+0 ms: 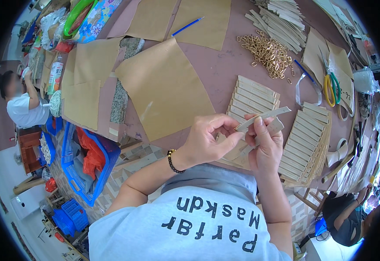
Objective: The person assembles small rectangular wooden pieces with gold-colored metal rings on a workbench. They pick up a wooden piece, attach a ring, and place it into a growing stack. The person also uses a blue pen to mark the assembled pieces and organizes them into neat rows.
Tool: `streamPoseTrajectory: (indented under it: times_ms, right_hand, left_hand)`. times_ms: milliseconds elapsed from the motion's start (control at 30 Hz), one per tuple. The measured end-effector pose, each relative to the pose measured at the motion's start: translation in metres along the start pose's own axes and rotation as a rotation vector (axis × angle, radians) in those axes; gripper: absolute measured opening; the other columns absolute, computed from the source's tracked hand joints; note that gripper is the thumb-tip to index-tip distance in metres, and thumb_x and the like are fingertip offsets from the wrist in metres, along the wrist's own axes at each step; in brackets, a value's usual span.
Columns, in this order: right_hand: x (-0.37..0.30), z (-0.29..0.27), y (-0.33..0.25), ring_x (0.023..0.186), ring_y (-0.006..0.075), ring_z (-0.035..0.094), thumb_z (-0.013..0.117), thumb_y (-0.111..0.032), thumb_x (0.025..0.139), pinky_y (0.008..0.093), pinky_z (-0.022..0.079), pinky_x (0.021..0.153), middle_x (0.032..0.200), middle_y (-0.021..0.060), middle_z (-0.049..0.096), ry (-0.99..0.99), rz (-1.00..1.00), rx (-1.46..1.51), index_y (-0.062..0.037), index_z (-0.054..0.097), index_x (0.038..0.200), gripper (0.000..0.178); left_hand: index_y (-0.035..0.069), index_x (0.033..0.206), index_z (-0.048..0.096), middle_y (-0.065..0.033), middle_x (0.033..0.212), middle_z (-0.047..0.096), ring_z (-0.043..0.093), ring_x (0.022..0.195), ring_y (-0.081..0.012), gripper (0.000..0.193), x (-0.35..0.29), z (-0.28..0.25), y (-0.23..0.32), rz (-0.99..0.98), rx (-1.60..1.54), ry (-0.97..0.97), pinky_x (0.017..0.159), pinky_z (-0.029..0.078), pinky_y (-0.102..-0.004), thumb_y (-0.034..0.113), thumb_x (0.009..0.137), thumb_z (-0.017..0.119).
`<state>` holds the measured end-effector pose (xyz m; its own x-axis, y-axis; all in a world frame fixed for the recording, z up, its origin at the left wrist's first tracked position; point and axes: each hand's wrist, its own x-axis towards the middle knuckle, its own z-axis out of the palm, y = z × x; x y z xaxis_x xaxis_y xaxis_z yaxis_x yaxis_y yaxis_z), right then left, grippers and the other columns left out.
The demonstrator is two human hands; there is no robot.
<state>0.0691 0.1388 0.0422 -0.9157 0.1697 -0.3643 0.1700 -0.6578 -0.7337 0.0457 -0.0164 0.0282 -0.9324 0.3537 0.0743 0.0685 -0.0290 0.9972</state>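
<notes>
Left hand (207, 139): pinching beige strip (264, 118) at near end. Right hand (266, 145): closed on same strip. Strip stacks (255, 98) at 12 o'clock, metal rings (268, 54) beyond, scissors (331, 87) at 2 o'clock.

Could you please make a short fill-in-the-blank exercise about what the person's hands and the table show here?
1. Both hands, the left hand and the right hand, hold a beige ____.
2. The heap of metal rings has a ____ colour.
3. The pen lying on the tan sheets is ____.
4. The left wrist wears a beaded ____.

Missing words: strip; gold; blue; bracelet
</notes>
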Motion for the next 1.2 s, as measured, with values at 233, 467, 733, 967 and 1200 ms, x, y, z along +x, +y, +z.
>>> streamPoseTrajectory:
  times_ms: [233, 467, 733, 967, 1200]
  right_hand:
    - [-0.003, -0.001, -0.002, 0.06, 0.0049, 0.046, 0.066, -0.007, 0.091, 0.019, 0.037, 0.052, 0.096, 0.0164, 0.069, -0.034, -0.029, -0.071, -0.0061, 0.062, 0.086, 0.006]
    - [-0.005, 0.001, -0.004, 0.062, 0.0058, 0.047, 0.065, -0.008, 0.091, 0.0199, 0.039, 0.055, 0.098, 0.0169, 0.069, -0.093, 0.008, -0.033, -0.0049, 0.062, 0.088, 0.006]
    - [-0.005, -0.004, 0.001, 0.075, 0.0107, 0.058, 0.064, -0.008, 0.091, 0.0247, 0.048, 0.066, 0.099, 0.0175, 0.068, -0.105, 0.039, 0.04, -0.0063, 0.062, 0.093, 0.003]
    - [-0.003, -0.022, -0.034, 0.077, 0.0151, 0.066, 0.062, -0.007, 0.092, 0.0269, 0.053, 0.069, 0.083, 0.0118, 0.07, -0.188, 0.092, -0.274, -0.0014, 0.063, 0.093, 0.006]
    - [-0.001, -0.04, -0.045, 0.06, 0.0116, 0.063, 0.061, -0.011, 0.089, 0.0274, 0.049, 0.056, 0.068, 0.009, 0.064, -0.344, 0.401, -1.074, 0.0068, 0.065, 0.095, 0.019]
  left_hand:
    - [-0.001, 0.088, 0.066, -0.0075, 0.076, 0.066, 0.061, 0.064, -0.0105, 0.009, 0.006, 0.0, 0.004, 0.118, 0.235, 0.003, 0.054, 0.046, -0.0237, -0.002, 0.081, 0.071]
    - [0.001, 0.083, 0.061, -0.01, 0.074, 0.063, 0.059, 0.062, -0.0155, 0.013, 0.005, 0.003, 0.001, 0.333, 0.198, 0.051, 0.053, 0.045, -0.0268, -0.007, 0.079, 0.07]
    - [0.001, 0.089, 0.063, -0.0114, 0.083, 0.065, 0.061, 0.066, -0.0159, 0.013, 0.001, 0.002, -0.003, 0.353, 0.199, 0.02, 0.056, 0.047, -0.0262, -0.004, 0.08, 0.071]
    - [0.0, 0.108, 0.062, -0.0128, 0.095, 0.065, 0.062, 0.076, -0.023, 0.03, -0.022, -0.008, -0.003, 0.16, 0.285, 0.01, 0.069, 0.049, -0.0314, 0.006, 0.08, 0.073]
    - [0.002, 0.107, 0.065, -0.0109, 0.111, 0.063, 0.058, 0.101, -0.0284, 0.038, -0.06, -0.019, -0.025, 0.412, 0.827, -0.148, 0.087, 0.047, -0.0419, 0.012, 0.071, 0.075]
